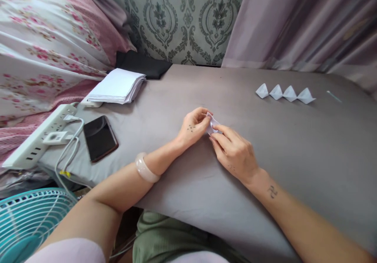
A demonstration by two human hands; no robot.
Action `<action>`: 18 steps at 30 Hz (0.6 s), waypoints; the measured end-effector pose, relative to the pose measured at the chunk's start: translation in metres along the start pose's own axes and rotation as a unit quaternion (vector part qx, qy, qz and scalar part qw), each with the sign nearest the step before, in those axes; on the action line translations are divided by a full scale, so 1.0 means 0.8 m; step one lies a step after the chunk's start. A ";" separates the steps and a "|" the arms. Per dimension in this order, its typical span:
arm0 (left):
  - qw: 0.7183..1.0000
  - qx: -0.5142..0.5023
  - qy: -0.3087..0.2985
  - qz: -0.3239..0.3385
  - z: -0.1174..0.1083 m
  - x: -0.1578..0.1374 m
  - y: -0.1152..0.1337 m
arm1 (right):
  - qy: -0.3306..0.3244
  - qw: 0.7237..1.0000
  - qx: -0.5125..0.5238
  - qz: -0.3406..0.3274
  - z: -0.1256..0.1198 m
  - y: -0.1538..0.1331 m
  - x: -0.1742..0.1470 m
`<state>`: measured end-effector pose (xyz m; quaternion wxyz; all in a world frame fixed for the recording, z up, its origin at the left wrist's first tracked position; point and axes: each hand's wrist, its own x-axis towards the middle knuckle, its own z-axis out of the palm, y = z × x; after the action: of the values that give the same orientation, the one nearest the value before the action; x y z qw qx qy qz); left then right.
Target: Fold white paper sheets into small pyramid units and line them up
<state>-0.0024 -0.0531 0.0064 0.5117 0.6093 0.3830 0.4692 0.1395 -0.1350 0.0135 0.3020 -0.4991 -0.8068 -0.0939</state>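
Between my two hands is a small piece of folded white paper (211, 124), held just above the grey cloth surface (176, 168). My left hand (194, 126) pinches its left side, thumb in front and fingers behind. From the right, my right hand (235, 149) grips the lower right part with thumb and fingertips. Fingers cover much of the paper, so its full shape is hidden. Farther off to the right, several folded white paper boats (290, 93) stand side by side in a row.
At the back left lies a stack of white paper sheets (116, 84) near a black cloth (144, 64). A phone (100, 138) rests beside a white power strip (41, 135) with cables. A blue-green fan (32, 223) stands at lower left. A thin white stick (334, 96) lies far right.
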 end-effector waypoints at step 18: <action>0.999 -0.031 0.030 -0.029 0.002 0.005 0.000 | 0.028 0.999 -0.034 -0.009 0.002 -0.011 -0.001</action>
<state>0.0000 -0.0499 0.0072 0.5318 0.5674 0.4011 0.4842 0.1313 -0.1391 0.0134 0.3062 -0.4988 -0.7990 -0.1382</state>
